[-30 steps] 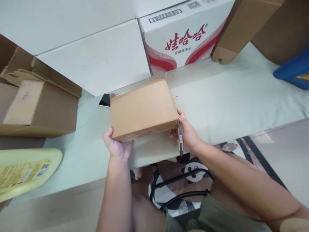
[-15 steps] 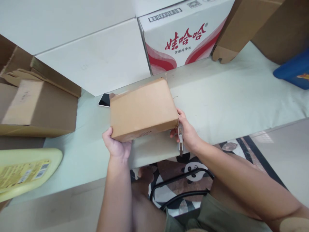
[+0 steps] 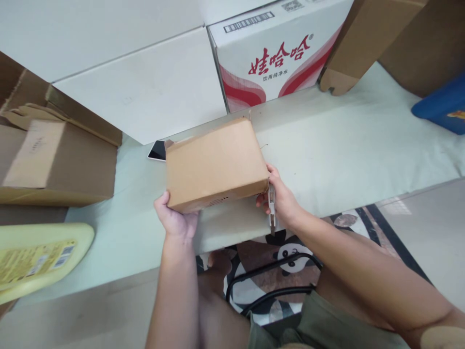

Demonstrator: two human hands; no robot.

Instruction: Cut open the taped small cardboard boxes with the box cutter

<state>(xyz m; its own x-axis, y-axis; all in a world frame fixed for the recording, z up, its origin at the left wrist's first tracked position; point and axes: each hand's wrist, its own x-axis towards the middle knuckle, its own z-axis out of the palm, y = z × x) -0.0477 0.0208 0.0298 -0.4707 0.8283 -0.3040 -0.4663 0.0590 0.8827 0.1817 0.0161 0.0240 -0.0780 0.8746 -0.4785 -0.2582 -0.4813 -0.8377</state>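
Observation:
A closed brown cardboard box point(image 3: 216, 162) is held tilted above the light green tablecloth, between my two hands. My left hand point(image 3: 177, 218) grips its near left corner, thumb on the side and fingers underneath, partly hidden. At the near right corner, my right hand point(image 3: 281, 196) supports the box and also has a grey utility knife point(image 3: 271, 206) in its grasp, pointing down toward me. Some of the right fingers are hidden behind the knife and box. Printed marks show on the box's near side.
White cartons point(image 3: 145, 87) and a red-printed water carton point(image 3: 276, 63) line the back. A phone point(image 3: 157, 150) lies behind the box's left side. Brown boxes point(image 3: 80, 160) and a yellow bottle point(image 3: 43, 257) stand left; a blue container point(image 3: 443, 106) is at right.

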